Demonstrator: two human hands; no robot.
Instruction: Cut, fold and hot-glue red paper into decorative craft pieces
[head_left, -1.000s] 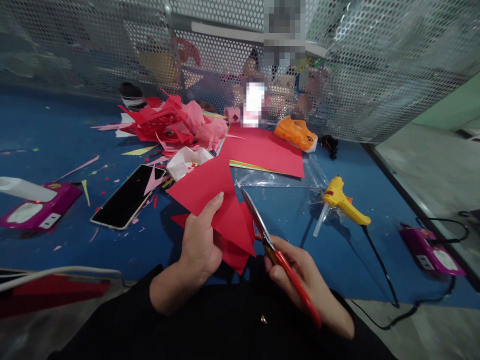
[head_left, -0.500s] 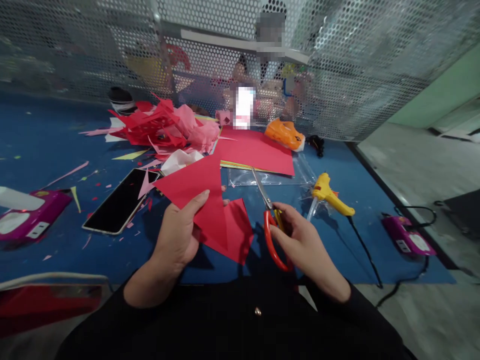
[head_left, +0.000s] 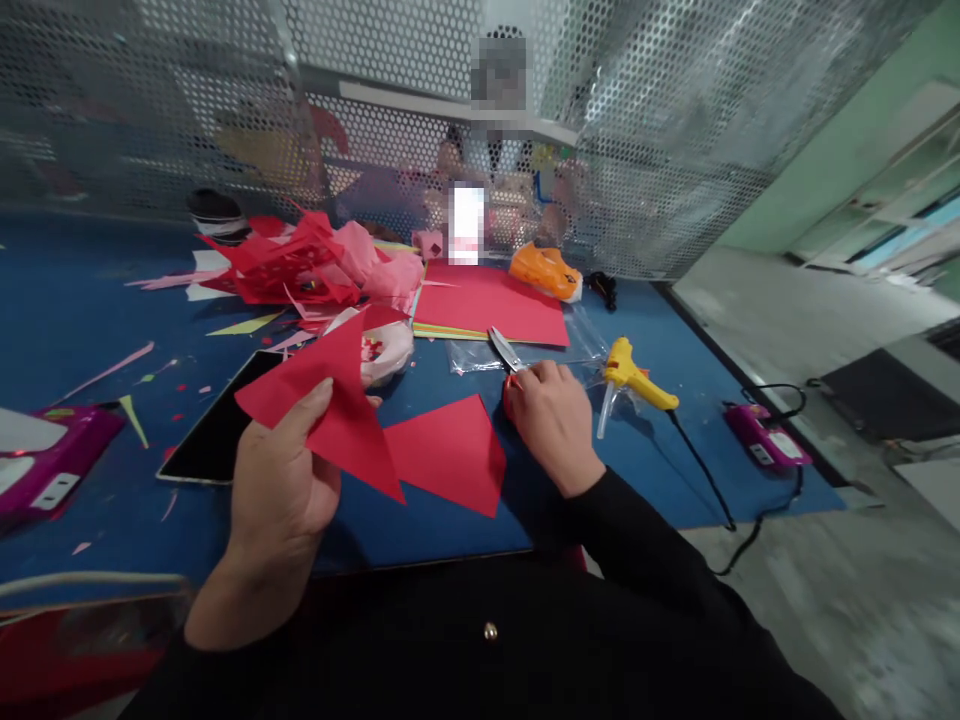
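Observation:
My left hand (head_left: 281, 480) pinches a red paper triangle (head_left: 334, 400) between thumb and fingers, holding it above the table. A second red paper piece (head_left: 454, 455) lies flat on the blue table top, between my two hands. My right hand (head_left: 555, 420) is closed over the handles of a pair of scissors (head_left: 506, 350), low at the table, with the blades pointing away from me. Most of the red handle is hidden under my fingers. Behind the scissors, a stack of coloured paper (head_left: 491, 305) has a red sheet on top.
A yellow glue gun (head_left: 637, 378) lies to the right, its cord running to a purple power strip (head_left: 769, 437). Left are a black phone (head_left: 217, 430), another purple power strip (head_left: 67, 460) and a heap of paper scraps (head_left: 300, 260). An orange bag (head_left: 546, 272) lies by the metal mesh.
My left hand has moved left with the red triangle, away from the other red piece, which now rests on the table. My right hand has turned palm-down and lowered the scissors.

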